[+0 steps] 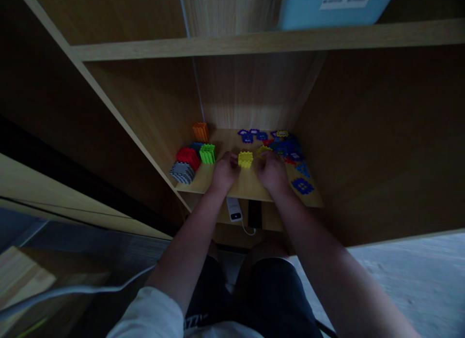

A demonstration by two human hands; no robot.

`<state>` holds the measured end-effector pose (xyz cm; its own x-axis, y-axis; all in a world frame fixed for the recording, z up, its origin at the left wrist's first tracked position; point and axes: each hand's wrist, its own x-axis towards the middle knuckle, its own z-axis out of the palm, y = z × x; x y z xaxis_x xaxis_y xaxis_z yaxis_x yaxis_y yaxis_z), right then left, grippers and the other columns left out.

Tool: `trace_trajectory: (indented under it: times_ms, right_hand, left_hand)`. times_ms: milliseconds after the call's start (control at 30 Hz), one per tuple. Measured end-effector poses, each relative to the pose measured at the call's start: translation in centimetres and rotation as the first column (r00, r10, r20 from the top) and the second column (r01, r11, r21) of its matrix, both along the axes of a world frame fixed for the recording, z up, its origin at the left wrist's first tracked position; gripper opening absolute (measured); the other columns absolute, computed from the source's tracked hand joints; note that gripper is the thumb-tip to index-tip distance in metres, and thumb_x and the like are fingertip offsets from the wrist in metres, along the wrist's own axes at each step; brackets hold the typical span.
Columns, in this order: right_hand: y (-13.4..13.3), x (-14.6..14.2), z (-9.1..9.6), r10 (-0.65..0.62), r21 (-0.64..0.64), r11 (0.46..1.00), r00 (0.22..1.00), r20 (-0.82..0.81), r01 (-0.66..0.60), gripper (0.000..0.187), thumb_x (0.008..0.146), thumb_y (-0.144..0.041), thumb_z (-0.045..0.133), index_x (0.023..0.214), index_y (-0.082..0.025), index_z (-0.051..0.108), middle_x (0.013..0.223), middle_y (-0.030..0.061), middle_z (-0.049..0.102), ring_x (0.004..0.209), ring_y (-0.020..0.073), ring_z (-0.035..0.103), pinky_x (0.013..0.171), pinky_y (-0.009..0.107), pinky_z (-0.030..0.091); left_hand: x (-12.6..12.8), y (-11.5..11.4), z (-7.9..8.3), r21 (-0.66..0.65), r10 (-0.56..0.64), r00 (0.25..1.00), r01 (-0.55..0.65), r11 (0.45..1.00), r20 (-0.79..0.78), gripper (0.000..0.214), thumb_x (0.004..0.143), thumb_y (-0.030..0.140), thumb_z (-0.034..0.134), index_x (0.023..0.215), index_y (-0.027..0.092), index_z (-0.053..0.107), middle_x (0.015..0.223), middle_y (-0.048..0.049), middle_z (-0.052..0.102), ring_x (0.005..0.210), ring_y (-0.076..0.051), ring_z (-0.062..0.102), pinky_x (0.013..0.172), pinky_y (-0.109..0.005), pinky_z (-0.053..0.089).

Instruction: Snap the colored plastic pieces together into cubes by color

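On a low wooden shelf (247, 188), my left hand (224, 172) and my right hand (271, 172) sit on either side of a yellow toothed plastic cube (245, 159). The left hand's fingers curl against the cube's left side and grip it. The right hand is closed with its fingertips by a second yellow piece (264, 149), just right of the cube; whether it holds that piece is unclear.
Finished cubes stand at the left: orange (200, 131), green (207, 153), red (188, 158), grey (182, 172). Loose blue and purple flat pieces (290, 149) lie at the back right. A white device with a cable (235, 210) hangs under the shelf. Wooden walls close in both sides.
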<state>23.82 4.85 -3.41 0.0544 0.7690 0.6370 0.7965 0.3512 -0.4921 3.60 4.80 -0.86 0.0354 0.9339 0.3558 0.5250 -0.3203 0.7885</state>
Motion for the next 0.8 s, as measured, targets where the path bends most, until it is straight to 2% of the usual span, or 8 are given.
trace_trajectory:
  times_ms: [100, 200, 333, 500, 633, 800]
  right_hand:
    - [0.1, -0.2, -0.6, -0.037, 0.017, 0.999, 0.998, 0.049, 0.036, 0.047, 0.088, -0.014, 0.052, 0.131, -0.014, 0.070, 0.131, 0.0224, 0.075, 0.133, 0.0395, 0.064, 0.122, 0.063, 0.046]
    - [0.0, -0.3, -0.8, -0.054, -0.009, 0.998, 0.997, 0.058, 0.055, 0.048, 0.089, -0.013, 0.052, 0.133, -0.013, 0.071, 0.129, 0.0233, 0.075, 0.132, 0.0404, 0.063, 0.122, 0.065, 0.045]
    - [-0.5, -0.3, 0.0, -0.100, -0.098, 0.989, 0.992, 0.074, 0.107, 0.040, 0.093, -0.014, 0.053, 0.126, -0.014, 0.075, 0.127, 0.0233, 0.074, 0.123, 0.0401, 0.066, 0.115, 0.061, 0.049]
    - [-1.6, -0.6, 1.6, -0.207, -0.211, 0.942, 0.945, 0.252, 0.263, 0.033, 0.100, -0.021, 0.053, 0.117, -0.014, 0.080, 0.129, 0.0216, 0.073, 0.119, 0.0374, 0.065, 0.105, 0.053, 0.052]
    - [-2.1, -0.9, 2.2, -0.272, -0.210, 0.921, 0.926, 0.261, 0.329, 0.032, 0.103, -0.025, 0.052, 0.114, -0.013, 0.080, 0.128, 0.0230, 0.072, 0.119, 0.0375, 0.063, 0.103, 0.052, 0.051]
    - [-1.9, -0.9, 1.7, -0.296, -0.180, 0.927, 0.937, 0.188, 0.329, 0.028, 0.101, -0.025, 0.053, 0.110, -0.014, 0.077, 0.116, 0.0245, 0.073, 0.116, 0.0409, 0.062, 0.101, 0.058, 0.051]
  left_hand:
    - [0.0, -0.2, 0.3, -0.005, 0.003, 1.000, -0.003, 1.000, -0.003, 0.036, 0.081, -0.001, 0.070, 0.109, 0.023, 0.068, 0.096, -0.0048, 0.079, 0.086, -0.022, 0.076, 0.078, -0.033, 0.057]
    - [0.0, -0.4, 0.5, -0.003, 0.017, 1.000, -0.017, 1.000, -0.010, 0.036, 0.083, -0.001, 0.068, 0.109, 0.023, 0.068, 0.096, -0.0054, 0.080, 0.086, -0.023, 0.076, 0.078, -0.034, 0.057]
    - [0.1, -0.4, 0.7, -0.003, 0.031, 0.999, -0.031, 1.000, -0.018, 0.035, 0.085, -0.002, 0.066, 0.111, 0.021, 0.069, 0.097, -0.0067, 0.081, 0.088, -0.023, 0.077, 0.078, -0.034, 0.056]
    - [0.2, -0.5, 0.9, -0.015, 0.073, 0.996, -0.074, 0.997, -0.046, 0.032, 0.088, 0.001, 0.067, 0.113, 0.021, 0.070, 0.102, -0.0065, 0.081, 0.094, -0.022, 0.077, 0.083, -0.033, 0.057]
    - [0.2, -0.5, 0.9, -0.010, 0.078, 0.996, -0.079, 0.997, -0.039, 0.031, 0.091, 0.001, 0.063, 0.113, 0.021, 0.069, 0.103, -0.0077, 0.081, 0.094, -0.023, 0.077, 0.084, -0.033, 0.058]
    - [0.0, -0.2, 0.5, 0.037, 0.078, 0.997, -0.079, 0.996, 0.014, 0.026, 0.094, 0.002, 0.062, 0.111, 0.021, 0.067, 0.101, -0.0080, 0.080, 0.092, -0.023, 0.077, 0.084, -0.035, 0.058]
